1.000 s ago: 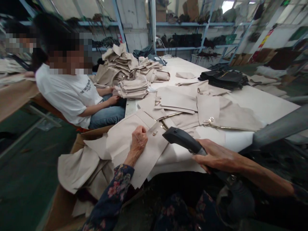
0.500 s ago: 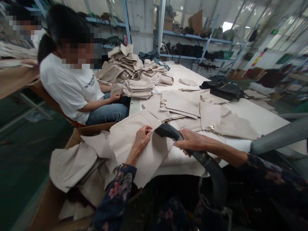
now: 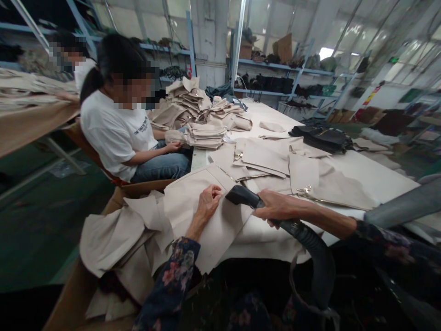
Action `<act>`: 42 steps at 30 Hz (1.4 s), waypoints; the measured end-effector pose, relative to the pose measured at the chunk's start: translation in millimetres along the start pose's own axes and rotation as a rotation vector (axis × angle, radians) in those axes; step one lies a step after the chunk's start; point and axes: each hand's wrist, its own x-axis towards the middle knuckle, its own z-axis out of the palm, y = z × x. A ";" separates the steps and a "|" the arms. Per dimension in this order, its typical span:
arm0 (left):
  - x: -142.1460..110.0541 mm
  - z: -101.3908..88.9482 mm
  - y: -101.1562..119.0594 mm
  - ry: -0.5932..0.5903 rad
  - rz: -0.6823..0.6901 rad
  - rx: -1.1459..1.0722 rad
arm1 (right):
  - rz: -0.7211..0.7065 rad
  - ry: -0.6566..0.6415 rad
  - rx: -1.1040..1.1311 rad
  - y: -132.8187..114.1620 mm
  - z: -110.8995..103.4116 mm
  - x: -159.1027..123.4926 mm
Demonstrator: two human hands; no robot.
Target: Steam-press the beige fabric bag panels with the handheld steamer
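My right hand [image 3: 275, 205] is wrapped around the handle of a black vacuum hose nozzle [image 3: 241, 196]. Its flat tip hovers over or touches a beige fabric panel [image 3: 184, 193]; which of the two I cannot tell. From the handle a ribbed hose [image 3: 324, 262] bends down toward my lap. My left hand [image 3: 207, 202] rests on the same panel, just left of the nozzle tip, with fingers curled and pinched together. Whatever those fingertips hold, if anything, is too small to make out. The panel overhangs the table's near edge, its lower corner hanging down.
At front left a cardboard box [image 3: 69, 294] holds beige pieces [image 3: 113, 239]. Beige panels with metal clasps [image 3: 265, 156] lie across the white table [image 3: 372, 170], with black pieces [image 3: 320, 137] beyond. A seated co-worker [image 3: 117, 128] handles fabric beside a stack [image 3: 206, 135]. A grey pipe [image 3: 406, 202] crosses at right.
The view has shifted, so everything sits slightly lower and further right. Both hands and the nozzle keep nearly the same place on the panel.
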 end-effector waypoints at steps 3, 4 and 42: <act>-0.9 0.0 1.3 0.002 -0.010 0.018 | -0.008 -0.040 -0.016 7.0 -6.0 -16.5; -1.4 -0.1 2.2 -0.001 -0.013 0.024 | -0.019 -0.035 -0.001 8.7 -7.7 -20.6; -5.7 -0.7 5.9 -0.024 -0.028 -0.046 | -0.179 0.099 0.219 39.8 -19.5 -12.7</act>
